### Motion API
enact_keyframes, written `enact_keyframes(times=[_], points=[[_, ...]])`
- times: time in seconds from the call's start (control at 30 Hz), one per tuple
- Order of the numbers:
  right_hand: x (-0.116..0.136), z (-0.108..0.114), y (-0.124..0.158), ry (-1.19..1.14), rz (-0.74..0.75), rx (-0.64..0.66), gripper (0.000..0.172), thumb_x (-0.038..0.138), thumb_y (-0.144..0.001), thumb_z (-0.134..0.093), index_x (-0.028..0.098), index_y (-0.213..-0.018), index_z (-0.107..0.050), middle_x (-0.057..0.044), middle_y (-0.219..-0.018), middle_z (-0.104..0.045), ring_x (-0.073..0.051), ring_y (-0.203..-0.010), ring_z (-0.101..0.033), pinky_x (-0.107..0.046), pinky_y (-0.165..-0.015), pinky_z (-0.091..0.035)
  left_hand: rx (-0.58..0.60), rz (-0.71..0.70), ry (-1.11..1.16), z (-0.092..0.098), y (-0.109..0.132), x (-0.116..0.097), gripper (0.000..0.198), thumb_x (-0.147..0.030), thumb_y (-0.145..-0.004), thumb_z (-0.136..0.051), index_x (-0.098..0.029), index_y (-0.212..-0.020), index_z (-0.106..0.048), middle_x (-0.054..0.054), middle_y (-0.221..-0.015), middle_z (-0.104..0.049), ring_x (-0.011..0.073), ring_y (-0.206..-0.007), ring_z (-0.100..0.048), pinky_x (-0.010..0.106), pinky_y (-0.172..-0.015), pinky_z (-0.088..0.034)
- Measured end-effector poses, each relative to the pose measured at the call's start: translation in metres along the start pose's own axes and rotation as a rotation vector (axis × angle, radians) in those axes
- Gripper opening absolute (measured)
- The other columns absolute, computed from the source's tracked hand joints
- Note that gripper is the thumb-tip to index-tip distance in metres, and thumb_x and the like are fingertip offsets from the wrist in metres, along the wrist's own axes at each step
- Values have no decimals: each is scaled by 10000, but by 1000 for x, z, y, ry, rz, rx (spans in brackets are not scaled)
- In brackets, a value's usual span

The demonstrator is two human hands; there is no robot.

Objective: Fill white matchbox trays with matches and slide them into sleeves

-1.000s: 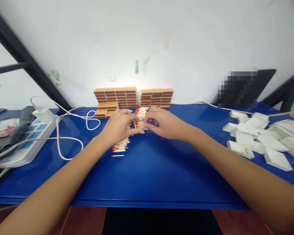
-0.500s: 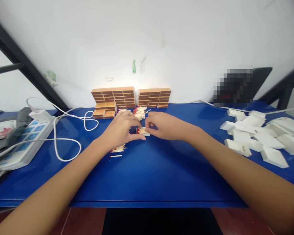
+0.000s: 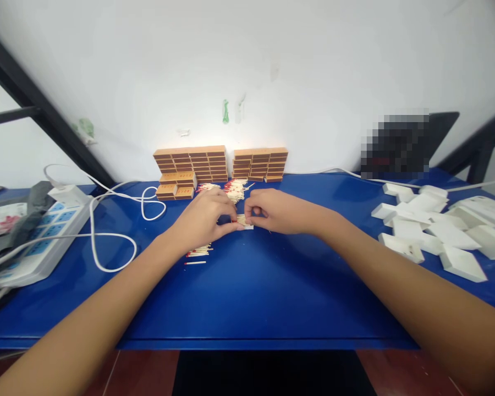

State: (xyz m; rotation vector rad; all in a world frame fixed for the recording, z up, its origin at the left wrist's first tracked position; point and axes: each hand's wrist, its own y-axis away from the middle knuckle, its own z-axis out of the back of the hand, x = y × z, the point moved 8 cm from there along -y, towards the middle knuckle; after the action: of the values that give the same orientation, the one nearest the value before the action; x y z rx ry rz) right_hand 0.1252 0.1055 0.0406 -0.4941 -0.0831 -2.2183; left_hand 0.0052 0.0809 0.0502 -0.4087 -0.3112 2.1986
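Observation:
My left hand (image 3: 204,217) and my right hand (image 3: 274,210) meet over the middle of the blue table (image 3: 251,286). Between their pinched fingertips sits a small white matchbox tray (image 3: 243,221) filled with matches. Both hands grip it, the left from the left side, the right from the right. A loose heap of red-tipped matches (image 3: 234,191) lies just behind the hands. More matches (image 3: 198,252) show under my left wrist, with one single match lying apart in front of them.
Stacks of tan matchboxes (image 3: 220,163) stand against the white wall. White box trays (image 3: 431,231) are scattered at the right. A power strip (image 3: 45,234) with white cables (image 3: 111,231) lies at the left. A blurred dark object (image 3: 396,146) sits at the back right.
The hands have drawn the filled tray a little toward me, away from the match heap, and closed in tighter around it. The view has shifted slightly.

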Motion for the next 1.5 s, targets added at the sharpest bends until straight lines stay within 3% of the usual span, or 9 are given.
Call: enact_keyframes(times=[0.23, 0.47, 0.8, 1.1, 1.37, 1.5], points=[[1, 0, 1, -44, 29, 28, 128, 193, -941, -637, 177, -894, -755, -58, -917, -676, -165, -765, -550, -292, -708, -356, 2, 29, 20, -4, 1, 4, 267, -442, -943, -812, -210, -831, -742, 47, -883, -780, 238, -879, -664, 419, -911, -466], [1, 2, 0, -34, 19, -6, 95, 235, -937, -684, 185, -925, -763, -64, -957, -702, -179, -817, -585, -292, -720, -379, 32, 81, -36, -6, 2, 5, 290, -441, -904, -846, -191, -1012, -744, 65, -953, -754, 263, -932, -655, 385, -814, -466], [0, 4, 0, 13, 23, -28, 95, 163, -912, -651, 176, -912, -745, -55, -925, -679, -165, -782, -546, -284, -712, -354, 48, 51, 23, -7, 1, 4, 190, -362, -911, -852, -197, -891, -758, 60, -933, -770, 243, -918, -680, 386, -865, -500], [-3, 3, -3, 58, -5, -57, 79, 157, -919, -652, 178, -938, -725, -61, -936, -662, -180, -807, -544, -292, -723, -345, 45, 52, 30, -9, 1, 5, 199, -375, -906, -856, -208, -865, -755, 53, -898, -776, 244, -902, -683, 401, -875, -497], [-1, -1, -1, 20, -11, -6, 114, 200, -931, -639, 177, -899, -745, -63, -925, -678, -177, -794, -551, -293, -718, -352, 52, 71, -13, -10, 2, 7, 239, -403, -906, -856, -200, -968, -745, 61, -982, -777, 260, -961, -670, 394, -853, -488], [-1, 0, 0, 21, 0, -14, 113, 203, -924, -638, 177, -883, -741, -55, -894, -671, -171, -778, -540, -290, -709, -348, 51, 54, 6, -10, 2, 5, 231, -401, -915, -848, -198, -895, -740, 60, -951, -774, 248, -938, -677, 396, -877, -493]])
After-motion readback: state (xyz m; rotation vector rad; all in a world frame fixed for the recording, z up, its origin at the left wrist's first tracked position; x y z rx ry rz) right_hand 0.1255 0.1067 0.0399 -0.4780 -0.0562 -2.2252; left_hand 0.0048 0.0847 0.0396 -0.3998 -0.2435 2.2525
